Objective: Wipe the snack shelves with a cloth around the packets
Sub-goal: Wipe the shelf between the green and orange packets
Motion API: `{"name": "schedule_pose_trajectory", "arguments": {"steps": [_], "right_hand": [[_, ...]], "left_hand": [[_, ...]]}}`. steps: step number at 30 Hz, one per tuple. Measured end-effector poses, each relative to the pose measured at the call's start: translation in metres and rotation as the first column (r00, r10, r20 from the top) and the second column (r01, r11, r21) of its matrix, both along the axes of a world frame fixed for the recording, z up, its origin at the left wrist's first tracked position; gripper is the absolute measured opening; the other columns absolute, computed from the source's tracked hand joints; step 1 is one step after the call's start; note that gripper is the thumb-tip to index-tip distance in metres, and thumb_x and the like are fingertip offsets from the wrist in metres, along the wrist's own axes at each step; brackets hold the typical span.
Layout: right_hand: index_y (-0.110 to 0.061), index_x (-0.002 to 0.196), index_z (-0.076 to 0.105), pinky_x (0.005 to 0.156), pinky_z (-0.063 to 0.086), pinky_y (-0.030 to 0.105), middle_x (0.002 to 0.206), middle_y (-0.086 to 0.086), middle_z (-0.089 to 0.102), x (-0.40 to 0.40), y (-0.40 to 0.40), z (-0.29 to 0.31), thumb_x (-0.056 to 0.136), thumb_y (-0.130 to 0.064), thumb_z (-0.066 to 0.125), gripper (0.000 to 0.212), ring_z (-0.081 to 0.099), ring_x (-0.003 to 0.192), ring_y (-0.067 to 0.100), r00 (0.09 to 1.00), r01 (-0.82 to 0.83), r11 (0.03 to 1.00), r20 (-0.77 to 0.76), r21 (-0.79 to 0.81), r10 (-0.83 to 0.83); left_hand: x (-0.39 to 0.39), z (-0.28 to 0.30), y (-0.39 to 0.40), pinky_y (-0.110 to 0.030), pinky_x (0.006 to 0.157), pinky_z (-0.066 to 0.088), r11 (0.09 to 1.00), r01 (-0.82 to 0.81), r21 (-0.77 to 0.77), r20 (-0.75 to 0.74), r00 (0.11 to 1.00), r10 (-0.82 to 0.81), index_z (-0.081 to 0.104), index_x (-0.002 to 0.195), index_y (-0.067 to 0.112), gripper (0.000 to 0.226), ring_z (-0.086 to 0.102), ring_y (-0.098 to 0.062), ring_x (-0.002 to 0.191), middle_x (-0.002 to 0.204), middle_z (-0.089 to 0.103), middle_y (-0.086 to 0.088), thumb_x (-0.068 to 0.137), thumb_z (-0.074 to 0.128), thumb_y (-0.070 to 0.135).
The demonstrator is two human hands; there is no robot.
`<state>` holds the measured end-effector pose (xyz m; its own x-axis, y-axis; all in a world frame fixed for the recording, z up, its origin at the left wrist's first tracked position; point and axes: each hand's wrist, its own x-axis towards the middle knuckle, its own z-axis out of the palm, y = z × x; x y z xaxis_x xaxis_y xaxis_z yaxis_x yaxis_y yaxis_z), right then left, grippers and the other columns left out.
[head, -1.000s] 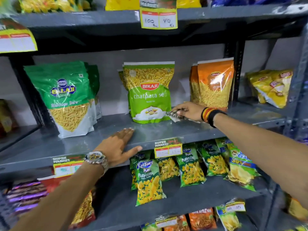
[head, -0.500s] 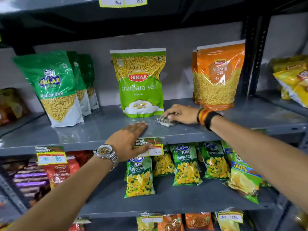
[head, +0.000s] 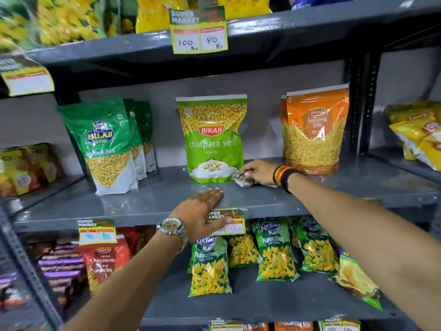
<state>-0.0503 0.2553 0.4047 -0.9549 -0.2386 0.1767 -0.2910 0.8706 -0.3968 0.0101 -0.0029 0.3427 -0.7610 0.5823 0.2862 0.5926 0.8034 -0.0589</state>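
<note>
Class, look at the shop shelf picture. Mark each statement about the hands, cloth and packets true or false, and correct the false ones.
1. The right hand presses a cloth onto the grey shelf. True.
2. The cloth lies left of the Chatpata Sev packet. False: it lies at the packet's lower right corner.
3. The left hand rests flat on the shelf's front edge. True.
4. The left hand grips the Moong Dal packet. False: it holds nothing.
5. The wristwatch is on the right wrist. False: the left.

Single head-worn wide-angle view, facing forward and slightly down, close to grey middle shelf [head: 148, 204], both forearms entering from below
</note>
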Motion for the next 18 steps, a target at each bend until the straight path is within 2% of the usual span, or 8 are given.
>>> {"name": "schedule_pose_trajectory", "arguments": {"steps": [3, 5, 10, 14, 16, 18], "right_hand": [[-0.041, 0.118, 0.065, 0.111, 0.027, 0.055, 0.13, 0.002, 0.06, -0.016, -0.015, -0.011, 0.098, -0.028, 0.042, 0.033, 0.049, 0.126, 0.029, 0.996, 0.073, 0.997, -0.049, 0.038, -0.071], [-0.044, 0.121, 0.063, 0.111, 0.021, 0.056, 0.13, 0.005, 0.055, -0.022, -0.02, -0.014, 0.1, -0.031, 0.04, 0.033, 0.044, 0.129, 0.031, 0.993, 0.103, 0.992, -0.058, 0.075, -0.099], [-0.046, 0.122, 0.061, 0.11, 0.017, 0.055, 0.135, 0.005, 0.051, -0.026, -0.019, -0.012, 0.1, -0.034, 0.041, 0.032, 0.041, 0.132, 0.033, 0.996, 0.084, 0.994, -0.026, 0.072, -0.083], [-0.043, 0.123, 0.061, 0.11, 0.022, 0.053, 0.132, 0.004, 0.053, -0.015, -0.021, -0.012, 0.1, -0.034, 0.042, 0.031, 0.043, 0.132, 0.03, 0.999, 0.054, 0.995, 0.004, 0.087, -0.054], [-0.032, 0.125, 0.063, 0.11, 0.035, 0.045, 0.129, 0.002, 0.059, 0.001, -0.017, -0.004, 0.099, -0.025, 0.046, 0.032, 0.051, 0.127, 0.026, 0.99, -0.096, 0.993, 0.107, 0.063, 0.089], [-0.025, 0.124, 0.064, 0.107, 0.041, 0.035, 0.125, -0.003, 0.063, 0.03, -0.007, 0.008, 0.097, -0.019, 0.05, 0.031, 0.057, 0.12, 0.02, 0.956, -0.215, 0.976, 0.212, 0.047, 0.201]], "left_hand": [[-0.002, -0.002, 0.0, -0.04, 0.121, 0.03, 1.0, 0.007, -0.003, -0.017, 1.0, -0.007, 0.021, 0.161, 0.024, 0.093, 0.023, -0.016, 0.153, 0.168, 0.024, 0.005, 0.089, 0.031, 0.083], [-0.004, -0.002, 0.001, -0.038, 0.12, 0.029, 1.0, 0.013, 0.006, -0.029, 0.999, -0.012, 0.023, 0.16, 0.022, 0.091, 0.024, -0.016, 0.153, 0.167, 0.025, 0.004, 0.091, 0.035, 0.08], [-0.001, 0.0, 0.003, -0.038, 0.119, 0.03, 1.0, 0.008, 0.001, -0.05, 0.999, -0.008, 0.023, 0.16, 0.023, 0.09, 0.024, -0.016, 0.153, 0.167, 0.025, 0.004, 0.091, 0.034, 0.079], [0.002, 0.001, 0.003, -0.038, 0.119, 0.03, 1.0, 0.012, 0.007, -0.037, 0.999, -0.012, 0.023, 0.16, 0.023, 0.09, 0.024, -0.016, 0.153, 0.167, 0.024, 0.004, 0.091, 0.035, 0.079], [0.001, 0.0, 0.001, -0.039, 0.119, 0.03, 1.0, 0.019, 0.009, -0.032, 0.999, -0.019, 0.023, 0.16, 0.022, 0.091, 0.024, -0.017, 0.153, 0.168, 0.024, 0.004, 0.091, 0.036, 0.079], [-0.001, -0.001, 0.0, -0.039, 0.12, 0.03, 1.0, 0.021, 0.006, -0.013, 1.0, -0.021, 0.022, 0.161, 0.021, 0.092, 0.023, -0.016, 0.153, 0.168, 0.023, 0.003, 0.091, 0.035, 0.08]]}}
